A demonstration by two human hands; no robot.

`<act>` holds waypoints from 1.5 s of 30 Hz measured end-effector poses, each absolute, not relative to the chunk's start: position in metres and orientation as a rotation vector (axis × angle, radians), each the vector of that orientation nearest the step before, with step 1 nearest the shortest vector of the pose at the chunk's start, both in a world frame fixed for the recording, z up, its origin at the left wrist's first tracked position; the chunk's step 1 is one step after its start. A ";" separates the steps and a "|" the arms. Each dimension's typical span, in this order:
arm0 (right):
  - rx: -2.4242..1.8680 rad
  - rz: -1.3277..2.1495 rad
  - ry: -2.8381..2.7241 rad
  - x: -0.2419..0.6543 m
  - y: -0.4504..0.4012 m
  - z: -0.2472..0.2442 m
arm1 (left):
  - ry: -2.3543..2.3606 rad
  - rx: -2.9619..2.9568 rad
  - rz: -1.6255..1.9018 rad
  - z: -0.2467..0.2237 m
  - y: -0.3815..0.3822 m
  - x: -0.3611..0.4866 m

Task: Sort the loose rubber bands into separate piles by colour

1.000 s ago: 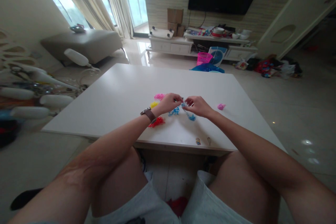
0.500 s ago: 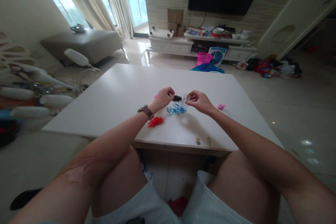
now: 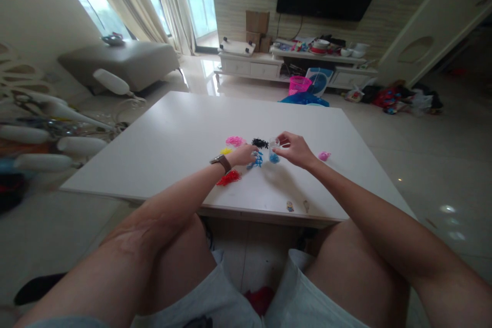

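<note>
My left hand [image 3: 245, 155] reaches over the white table [image 3: 184, 133], its fingertips at a pile of small blue pieces [image 3: 255, 160]; whether they pinch a piece is too small to tell. Between the fingers of my right hand [image 3: 294, 148] is the rim of a clear container [image 3: 273, 151], upright, with blue pieces at its bottom. A black pile [image 3: 260, 143] lies just left of the container. Around my left hand are a pink pile [image 3: 236, 141], a yellow pile [image 3: 226, 151], partly hidden, and a red pile [image 3: 229, 178].
A pink object [image 3: 324, 156] lies right of my right hand. Near the front edge are a small cartoon figure [image 3: 289, 206] and a small pale item [image 3: 306, 206]. Beyond the table stand a blue stool [image 3: 303, 99] and a pink basket [image 3: 299, 85].
My left hand has moved down and slightly right from beside the black pile to the blue pile, uncovering the pink and yellow piles. The container now looks more upright in my right hand.
</note>
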State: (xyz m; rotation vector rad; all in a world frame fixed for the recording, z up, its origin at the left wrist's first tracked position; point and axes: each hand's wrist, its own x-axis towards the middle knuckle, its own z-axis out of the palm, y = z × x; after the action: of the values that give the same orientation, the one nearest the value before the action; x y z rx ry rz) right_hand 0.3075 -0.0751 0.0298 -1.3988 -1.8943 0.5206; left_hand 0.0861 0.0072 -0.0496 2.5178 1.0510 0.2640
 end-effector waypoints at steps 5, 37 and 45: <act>-1.404 0.452 -1.953 0.306 -0.076 0.030 | 1.032 2.556 0.274 -0.049 0.003 0.092; -1.393 0.390 -2.047 0.305 -0.076 0.028 | 0.906 2.649 0.211 -0.045 -0.010 0.101; -1.417 0.348 -2.090 0.309 -0.073 0.024 | 0.910 2.655 0.221 -0.044 -0.016 0.102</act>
State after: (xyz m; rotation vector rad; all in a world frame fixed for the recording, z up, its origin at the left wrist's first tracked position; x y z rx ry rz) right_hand 0.3093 -0.0727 0.0244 -1.4172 -2.0897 0.3475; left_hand 0.1024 -0.0158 -0.0437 2.6547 0.9104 0.2212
